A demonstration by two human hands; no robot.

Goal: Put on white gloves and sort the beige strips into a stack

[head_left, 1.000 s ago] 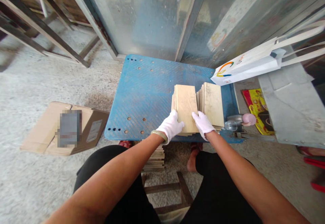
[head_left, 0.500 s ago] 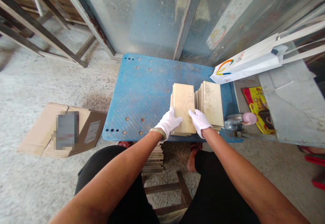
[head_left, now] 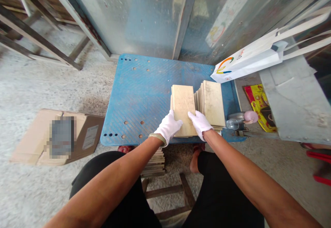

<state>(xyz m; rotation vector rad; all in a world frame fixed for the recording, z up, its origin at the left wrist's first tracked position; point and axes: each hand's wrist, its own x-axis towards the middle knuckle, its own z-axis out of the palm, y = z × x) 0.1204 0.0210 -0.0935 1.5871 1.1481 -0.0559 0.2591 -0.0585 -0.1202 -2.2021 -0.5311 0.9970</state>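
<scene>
Two stacks of thin, pale wooden boards stand side by side on a blue plastic table point(head_left: 139, 93). My left hand point(head_left: 169, 126), in a white glove, grips the left edge of the left stack of wooden boards point(head_left: 183, 100), its thumb lying on the top board. On the opposite edge, my right hand point(head_left: 199, 123), gloved too, holds the same stack with its thumb on top. The fingers of both hands are partly hidden down the sides. Just right of my right hand is the second stack of wooden boards point(head_left: 214, 102).
A white paper bag point(head_left: 248, 62) stands at the back right. By the table's right edge lie a clear cup point(head_left: 232, 124) and a pink-lidded flask point(head_left: 249, 117). More boards point(head_left: 155, 164) are piled below the table. Flattened cardboard point(head_left: 28, 138) lies on the left floor.
The view has shifted slightly, so the table and boards appear a little further left. Both hands keep their hold on the left stack.
</scene>
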